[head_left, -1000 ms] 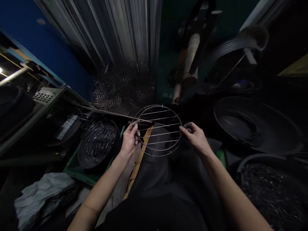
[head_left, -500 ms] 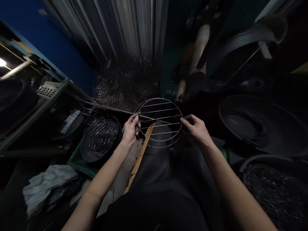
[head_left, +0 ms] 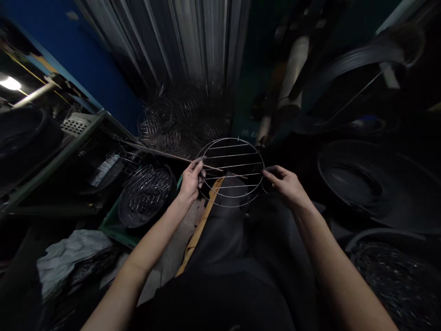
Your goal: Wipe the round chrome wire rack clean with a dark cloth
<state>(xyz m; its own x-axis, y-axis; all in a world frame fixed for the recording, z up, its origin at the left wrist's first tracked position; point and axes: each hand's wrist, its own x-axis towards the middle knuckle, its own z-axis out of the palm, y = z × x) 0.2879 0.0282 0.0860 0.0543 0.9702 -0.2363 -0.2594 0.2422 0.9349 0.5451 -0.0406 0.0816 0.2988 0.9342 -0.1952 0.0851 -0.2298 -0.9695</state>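
A round wire rack [head_left: 234, 164] with parallel cross wires and a second ring below hangs in the air before my lap. My left hand [head_left: 191, 180] pinches its left rim between thumb and fingers. On the opposite side, the fingertips of my right hand [head_left: 286, 182] are closed on the rim. The rack is slightly tilted, and the dark lap and a tan strip [head_left: 203, 225] show through its wires. Some fingers of both hands are hidden behind the rim.
To the left, a dark basin [head_left: 146, 195] of wire parts rests on a green crate [head_left: 115, 230]. More wire racks [head_left: 172, 119] are heaped by the corrugated wall. At right stand a large dark basin [head_left: 386, 184] and a tub of small metal parts [head_left: 396, 271]. A pale cloth [head_left: 70, 257] lies lower left.
The view has shifted a little, so most things appear slightly farther right. Both hands keep their hold on the rack, which looks a bit flatter in tilt.
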